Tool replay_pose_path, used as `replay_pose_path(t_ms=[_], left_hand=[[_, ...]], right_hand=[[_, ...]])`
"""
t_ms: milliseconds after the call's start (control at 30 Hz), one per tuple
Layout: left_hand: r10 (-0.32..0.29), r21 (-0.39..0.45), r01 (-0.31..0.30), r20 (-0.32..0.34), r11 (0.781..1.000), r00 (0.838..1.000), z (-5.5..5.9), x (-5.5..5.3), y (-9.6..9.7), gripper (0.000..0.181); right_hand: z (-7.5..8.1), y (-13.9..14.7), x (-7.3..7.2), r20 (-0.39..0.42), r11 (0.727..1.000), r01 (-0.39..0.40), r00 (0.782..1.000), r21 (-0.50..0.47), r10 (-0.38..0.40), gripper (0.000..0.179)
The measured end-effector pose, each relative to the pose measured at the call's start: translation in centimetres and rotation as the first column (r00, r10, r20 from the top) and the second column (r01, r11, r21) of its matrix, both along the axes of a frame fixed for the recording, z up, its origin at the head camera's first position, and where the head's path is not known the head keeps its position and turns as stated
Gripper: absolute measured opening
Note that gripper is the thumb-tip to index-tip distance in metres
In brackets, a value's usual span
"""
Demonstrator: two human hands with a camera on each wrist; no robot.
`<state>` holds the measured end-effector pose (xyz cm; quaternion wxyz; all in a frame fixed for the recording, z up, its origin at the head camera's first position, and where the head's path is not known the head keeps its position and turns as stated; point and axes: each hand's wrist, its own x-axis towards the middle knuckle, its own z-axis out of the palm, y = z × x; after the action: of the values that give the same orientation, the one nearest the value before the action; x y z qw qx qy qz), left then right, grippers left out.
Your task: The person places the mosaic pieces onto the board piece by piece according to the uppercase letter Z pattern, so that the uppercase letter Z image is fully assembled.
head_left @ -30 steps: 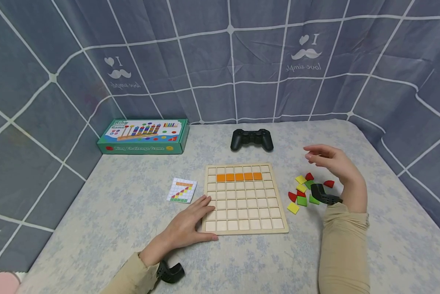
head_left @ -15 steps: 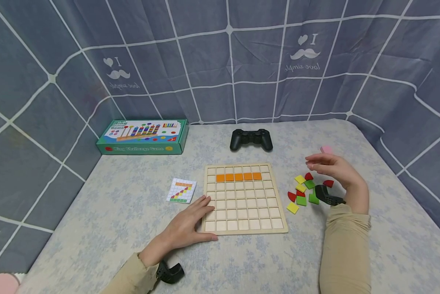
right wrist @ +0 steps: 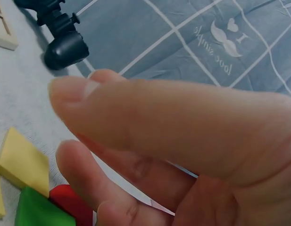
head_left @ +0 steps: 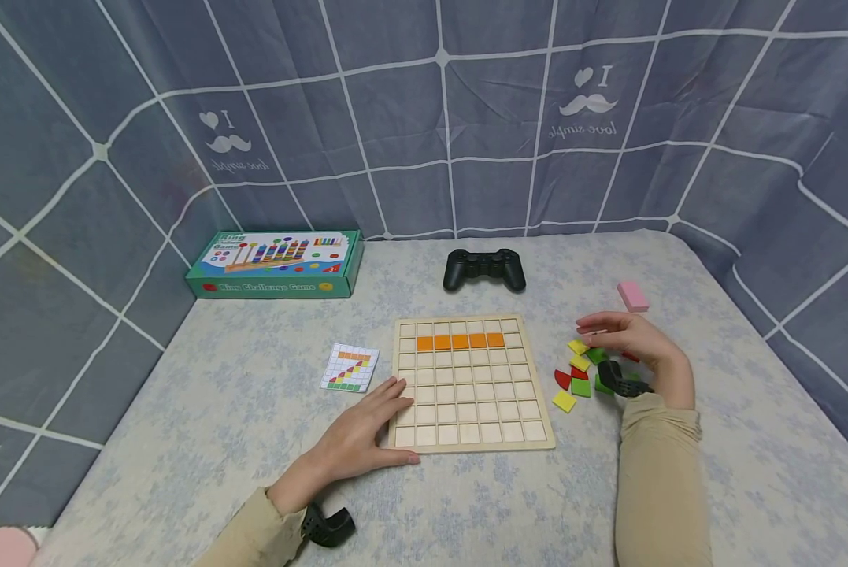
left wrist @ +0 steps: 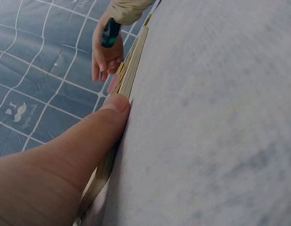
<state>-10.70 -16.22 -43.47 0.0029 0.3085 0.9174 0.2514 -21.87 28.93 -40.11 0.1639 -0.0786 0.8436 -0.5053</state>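
Note:
A wooden grid board (head_left: 468, 394) lies on the table with a row of orange square tiles (head_left: 460, 341) in its second row from the back. My left hand (head_left: 356, 437) rests at the board's front left corner, fingers over the left rim and thumb (left wrist: 105, 125) against the front edge. To the right of the board, my right hand (head_left: 632, 339) hovers low over a loose pile. Its fingers are relaxed, with nothing seen between them. Yellow squares (head_left: 564, 401), green squares (head_left: 580, 387) and red rounded pieces (head_left: 562, 379) make up the pile, partly hidden by that hand.
A pattern card (head_left: 350, 367) lies left of the board. Behind the board sits a black game controller (head_left: 483, 269). At the back left is a green game box (head_left: 275, 265), and a pink block (head_left: 633, 296) lies beyond my right hand.
My right hand has come down and toward me, over the loose pieces, uncovering the pink block behind it. My left hand and the board have stayed put.

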Motion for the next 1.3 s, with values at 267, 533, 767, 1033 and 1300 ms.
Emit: replay_pose_path(t_ms=[267,533,767,1033,1300], left_hand=[[-0.001,0.002,0.001,0.003,1.000,1.000,0.0,0.0,0.0,0.082],[0.001,0.004,-0.001,0.006,1.000,1.000,0.1,0.1,0.0,0.082],[0.001,0.003,-0.001,0.006,1.000,1.000,0.0,0.0,0.0,0.082],[-0.005,0.006,0.005,0.008,1.000,1.000,0.1,-0.1,0.0,0.081],[-0.002,0.010,0.002,0.013,1.000,1.000,0.0,0.0,0.0,0.081]], right_hand=[[-0.5,-0.2,-0.1,0.023,0.999,0.034,0.999,-0.009,-0.033,0.052],[-0.9,-0.2,-0.1,-0.001,1.000,0.018,1.000,-0.005,-0.018,0.048],[-1.1,-0.3,-0.2,0.010,1.000,0.011,1.000,0.004,-0.011,0.048],[-1.2,-0.6,-0.3,0.020,0.999,0.003,1.000,0.044,-0.004,0.051],[-1.4,-0.8,-0.5,0.010,0.996,0.021,1.000,0.086,-0.021,0.052]])
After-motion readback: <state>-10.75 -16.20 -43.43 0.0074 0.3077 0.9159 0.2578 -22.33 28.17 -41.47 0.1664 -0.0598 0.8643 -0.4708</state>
